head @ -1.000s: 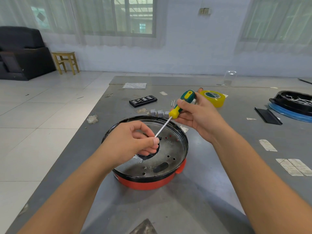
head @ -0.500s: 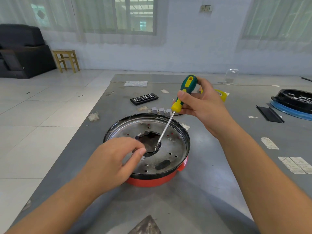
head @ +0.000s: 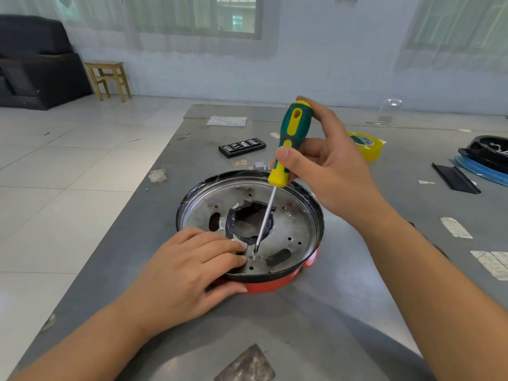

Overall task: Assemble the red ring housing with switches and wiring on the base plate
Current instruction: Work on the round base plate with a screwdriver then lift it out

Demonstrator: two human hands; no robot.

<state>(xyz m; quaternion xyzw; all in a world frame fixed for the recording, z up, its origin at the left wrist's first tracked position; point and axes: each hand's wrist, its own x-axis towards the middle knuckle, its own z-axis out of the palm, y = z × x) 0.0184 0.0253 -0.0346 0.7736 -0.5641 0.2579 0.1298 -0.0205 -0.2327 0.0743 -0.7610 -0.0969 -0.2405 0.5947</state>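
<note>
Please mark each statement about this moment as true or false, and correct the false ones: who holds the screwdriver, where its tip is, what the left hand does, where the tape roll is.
1. The right hand grips the screwdriver. True.
2. The screwdriver tip sits in the big centre opening. False: it meets the metal plate near a small hole at the near edge.
3. The left hand rests on the plate and red housing. True.
4. The yellow tape roll lies inside the plate. False: it lies on the table behind.

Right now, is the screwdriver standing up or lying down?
Standing up, leaning slightly: the right hand holds the screwdriver, tip down on the metal plate.
</note>
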